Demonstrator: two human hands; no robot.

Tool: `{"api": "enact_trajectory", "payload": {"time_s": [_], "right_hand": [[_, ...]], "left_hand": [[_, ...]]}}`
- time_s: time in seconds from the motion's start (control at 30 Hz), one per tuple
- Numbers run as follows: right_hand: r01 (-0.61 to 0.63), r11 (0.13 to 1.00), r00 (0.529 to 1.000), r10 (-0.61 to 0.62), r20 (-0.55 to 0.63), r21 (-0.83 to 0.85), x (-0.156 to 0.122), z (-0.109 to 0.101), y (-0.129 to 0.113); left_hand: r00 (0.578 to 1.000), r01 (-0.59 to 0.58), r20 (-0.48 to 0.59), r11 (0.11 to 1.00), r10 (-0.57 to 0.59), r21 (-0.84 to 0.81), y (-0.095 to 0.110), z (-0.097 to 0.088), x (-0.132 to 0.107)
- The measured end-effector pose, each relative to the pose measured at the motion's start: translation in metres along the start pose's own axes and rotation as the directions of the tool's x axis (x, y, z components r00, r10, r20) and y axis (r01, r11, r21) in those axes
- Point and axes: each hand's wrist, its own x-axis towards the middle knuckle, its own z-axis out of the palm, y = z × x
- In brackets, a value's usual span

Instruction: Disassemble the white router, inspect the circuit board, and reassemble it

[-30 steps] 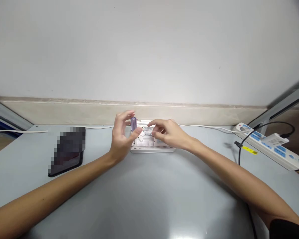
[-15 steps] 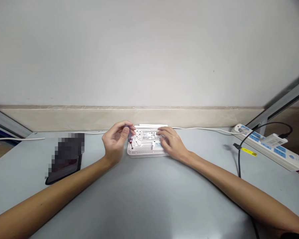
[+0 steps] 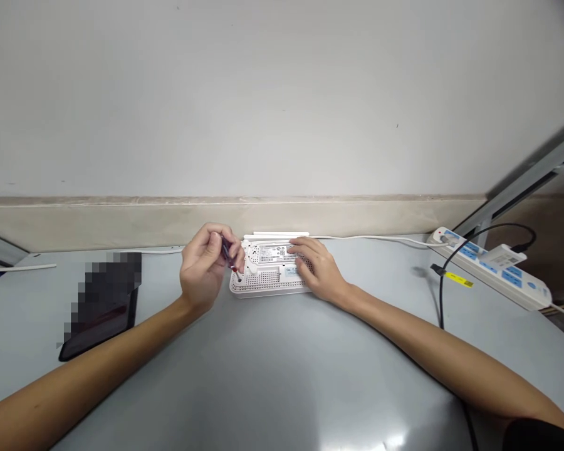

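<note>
A white router (image 3: pixel 269 275) lies upside down on the grey table, its perforated underside and label facing up. My left hand (image 3: pixel 204 270) is closed round a small screwdriver (image 3: pixel 229 255) with a purple handle, its tip down at the router's left corner. My right hand (image 3: pixel 316 268) rests flat on the right part of the router, fingers stretched out over the label area.
A dark phone (image 3: pixel 101 307) lies on the table to the left. A white power strip (image 3: pixel 493 269) with a black cable (image 3: pixel 444 288) sits at the right edge. A white cable (image 3: pixel 380 238) runs along the back by the wall.
The screwdriver stood upright with my left hand loosely around it; now it is tilted with its tip at the router's corner. My right hand has come down flat on the router.
</note>
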Motion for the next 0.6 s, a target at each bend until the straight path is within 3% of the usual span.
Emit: {"api": "enact_trajectory", "payload": {"time_s": [0.1,0.2,0.37,0.47,0.6], "right_hand": [[-0.001,1.000,1.000,0.001,0.000,0.005,-0.001,0.000,0.000],[-0.004,1.000,1.000,0.004,-0.008,0.009,-0.001,0.001,0.000],[-0.001,1.000,1.000,0.001,-0.001,0.012,0.000,0.000,0.000],[-0.014,1.000,1.000,0.014,0.017,0.014,-0.001,-0.002,-0.001],[-0.029,0.999,0.999,0.029,0.017,0.019,-0.001,-0.003,0.000]], "left_hand": [[0.973,0.198,0.130,0.978,-0.189,-0.061,0.008,-0.002,0.007],[0.909,0.360,0.229,0.933,-0.349,-0.009,0.012,-0.006,0.015],[0.869,0.423,0.273,0.906,-0.412,0.020,0.011,-0.013,0.022],[0.896,0.383,0.240,0.924,-0.374,0.011,0.010,-0.009,0.020],[0.976,0.217,0.019,0.976,-0.217,0.037,0.012,0.003,0.015]]}}
